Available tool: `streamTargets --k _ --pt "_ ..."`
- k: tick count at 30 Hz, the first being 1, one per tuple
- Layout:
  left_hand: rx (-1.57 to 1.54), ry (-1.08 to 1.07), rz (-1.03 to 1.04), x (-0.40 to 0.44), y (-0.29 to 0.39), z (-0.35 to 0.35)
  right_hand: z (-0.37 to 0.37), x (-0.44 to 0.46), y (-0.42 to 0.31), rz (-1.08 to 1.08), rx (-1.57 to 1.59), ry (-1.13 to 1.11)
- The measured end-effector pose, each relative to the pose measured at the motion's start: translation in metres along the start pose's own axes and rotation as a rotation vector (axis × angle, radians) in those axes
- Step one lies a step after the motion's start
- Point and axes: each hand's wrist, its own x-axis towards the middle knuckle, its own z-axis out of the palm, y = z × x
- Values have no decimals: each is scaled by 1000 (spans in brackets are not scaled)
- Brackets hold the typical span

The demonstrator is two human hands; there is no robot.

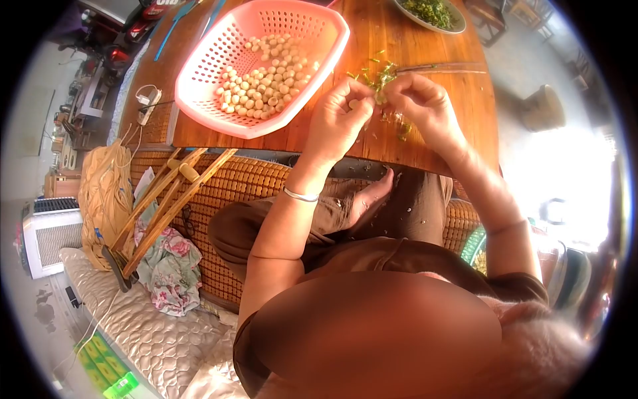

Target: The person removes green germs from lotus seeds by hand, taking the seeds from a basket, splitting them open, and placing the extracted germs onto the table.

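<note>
Above the near edge of the wooden table (458, 126), my left hand (337, 123) is closed in a pinch, a silver bangle on its wrist. Close beside it, my right hand (425, 106) also pinches with thumb and fingers. What either hand holds is too small to make out. Green scraps (382, 74) lie around and behind the fingertips, some partly hidden by them. To the left of my hands stands a pink perforated basket (323, 63) holding many small, round, pale beige pieces (262, 92).
A plate (446, 28) of chopped greens sits at the table's far side. Thin brown sticks (442, 67) lie beyond my right hand. On the woven bench (249, 174), a wooden folding frame (166, 206) and a floral cloth (169, 276) rest to the left. A stool (543, 108) stands on the right.
</note>
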Motion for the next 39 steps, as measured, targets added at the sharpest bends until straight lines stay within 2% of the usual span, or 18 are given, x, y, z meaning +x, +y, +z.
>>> streamTargets --k 3,6,8,12,14,16,18,21,23,28,31,33,34,36,39 --pt "-68 59 -31 0 6 5 1 2 -1 23 88 5" --pt "0 28 -24 -1 9 5 1 4 2 3 120 3" --pt "144 -11 56 -1 6 4 0 4 4 4 93 -2" --pt "112 18 23 2 0 4 -2 5 0 56 68 -30" --pt "161 56 142 2 -1 8 1 4 0 42 -4 -17" --pt "239 43 110 -1 4 6 2 4 1 29 -74 -3" --pt "320 31 83 -3 8 6 2 5 1 11 19 11" --pt "273 76 98 -2 6 7 0 6 -6 68 81 5" --pt "99 109 86 0 1 7 1 6 -2 57 82 -1" --pt "42 135 29 1 0 5 6 8 3 32 85 10" --pt "-12 154 -4 2 0 6 7 9 11 -63 -24 34" --pt "-42 159 -15 2 1 7 9 10 9 -228 -359 53" --pt "-33 139 -10 1 3 7 10 10 6 -227 -360 53" --pt "-24 118 -5 2 4 7 11 10 0 -371 -446 42" --pt "28 100 21 3 2 5 12 9 0 -388 -482 86"
